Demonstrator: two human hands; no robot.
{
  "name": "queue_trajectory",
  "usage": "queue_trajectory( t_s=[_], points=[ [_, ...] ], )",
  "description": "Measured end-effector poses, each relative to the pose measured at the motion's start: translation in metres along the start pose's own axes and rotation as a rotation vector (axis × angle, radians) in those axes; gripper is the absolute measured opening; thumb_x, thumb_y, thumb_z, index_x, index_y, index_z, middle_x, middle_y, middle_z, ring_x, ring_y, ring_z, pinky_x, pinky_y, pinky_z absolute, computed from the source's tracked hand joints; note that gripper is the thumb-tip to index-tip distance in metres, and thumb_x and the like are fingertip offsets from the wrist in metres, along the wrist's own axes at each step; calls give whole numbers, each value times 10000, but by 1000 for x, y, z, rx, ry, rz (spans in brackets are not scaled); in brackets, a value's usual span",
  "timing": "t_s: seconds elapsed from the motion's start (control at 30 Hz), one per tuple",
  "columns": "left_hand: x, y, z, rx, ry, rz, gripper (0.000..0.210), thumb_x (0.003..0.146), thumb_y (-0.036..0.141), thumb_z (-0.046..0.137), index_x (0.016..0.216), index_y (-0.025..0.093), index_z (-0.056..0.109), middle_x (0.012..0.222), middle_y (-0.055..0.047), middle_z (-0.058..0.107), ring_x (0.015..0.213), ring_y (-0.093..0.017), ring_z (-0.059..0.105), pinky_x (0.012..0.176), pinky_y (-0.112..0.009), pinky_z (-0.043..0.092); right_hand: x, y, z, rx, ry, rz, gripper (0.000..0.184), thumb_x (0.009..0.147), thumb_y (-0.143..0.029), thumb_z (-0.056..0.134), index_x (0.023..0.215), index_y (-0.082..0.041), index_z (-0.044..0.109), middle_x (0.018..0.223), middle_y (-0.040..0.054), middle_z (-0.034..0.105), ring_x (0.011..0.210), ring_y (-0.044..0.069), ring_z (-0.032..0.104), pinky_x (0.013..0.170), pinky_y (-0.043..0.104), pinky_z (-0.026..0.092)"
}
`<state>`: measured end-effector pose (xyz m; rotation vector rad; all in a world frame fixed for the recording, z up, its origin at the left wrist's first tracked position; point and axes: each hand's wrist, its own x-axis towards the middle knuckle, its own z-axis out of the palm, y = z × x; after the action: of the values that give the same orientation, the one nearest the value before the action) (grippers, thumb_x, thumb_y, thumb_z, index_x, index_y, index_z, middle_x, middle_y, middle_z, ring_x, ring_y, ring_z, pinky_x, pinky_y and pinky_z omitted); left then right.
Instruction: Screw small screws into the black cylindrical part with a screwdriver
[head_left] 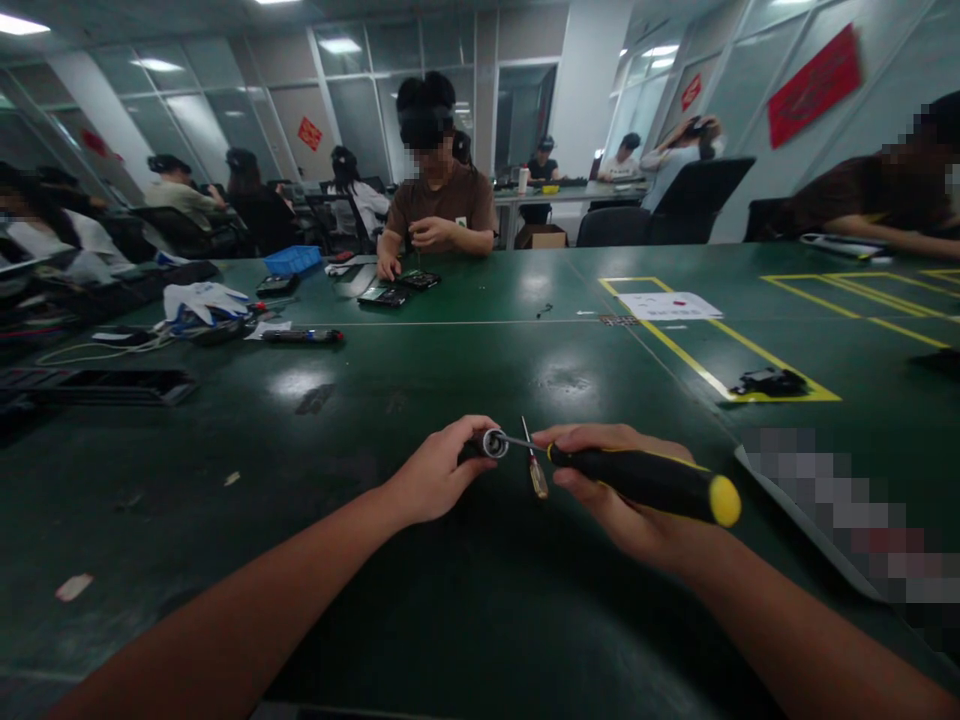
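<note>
My left hand [442,470] is closed around a small dark cylinder [494,443] whose round, silvery open end faces me. In my right hand [637,520] is a screwdriver [637,482] with a thick black and yellow handle. Its thin metal shaft points left and its tip meets the cylinder's open end; how deep it reaches I cannot tell. A smaller screwdriver [537,475] with a clear amber handle lies on the green table [390,620] between my hands.
Across the table a person [442,205] handles small dark devices [384,297]. White gloves [202,302], a blue bin [292,260] and a marker-like tool [301,337] lie at left. A black part [771,382] rests within yellow tape; a pale sheet [817,540] lies at right.
</note>
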<state>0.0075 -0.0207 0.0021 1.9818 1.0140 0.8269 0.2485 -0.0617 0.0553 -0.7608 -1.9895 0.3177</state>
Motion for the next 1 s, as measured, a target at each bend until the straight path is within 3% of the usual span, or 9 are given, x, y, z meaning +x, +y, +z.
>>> queue_trajectory(
  t_s=[0.13, 0.37, 0.73, 1.0],
  points=[
    [0, 1, -2, 51, -1, 20, 285, 931, 222, 586, 1215, 243, 572, 1126, -45, 671, 1044, -220, 635, 941, -391, 500, 0, -2, 4, 44, 58, 74, 226, 848, -217, 748, 1049, -302, 689, 1005, 25, 787, 895, 238, 763, 814, 389, 637],
    [-1, 3, -4, 109, -21, 24, 297, 940, 226, 575, 1236, 256, 576, 1121, -36, 678, 1040, -227, 638, 957, -406, 494, 5, 6, 10, 444, 216, 380, 103, 908, -288, 708, 1003, -268, 675, 974, 40, 780, 861, 216, 763, 779, 368, 665],
    [0, 0, -5, 91, -15, 42, 301, 941, 224, 583, 1241, 253, 579, 1141, -24, 682, 1046, -209, 637, 977, -386, 481, 11, 10, 10, 603, 299, 484, 140, 879, -323, 748, 958, -221, 693, 927, 42, 784, 866, 198, 764, 792, 345, 665],
    [1, -1, -3, 91, -18, 99, 336, 951, 232, 576, 1285, 264, 581, 1195, -33, 659, 1097, -212, 613, 1005, -388, 475, 11, 19, 8, 712, 275, 480, 109, 903, -318, 720, 974, -239, 697, 920, 21, 775, 863, 184, 760, 766, 330, 670]
  ],
)
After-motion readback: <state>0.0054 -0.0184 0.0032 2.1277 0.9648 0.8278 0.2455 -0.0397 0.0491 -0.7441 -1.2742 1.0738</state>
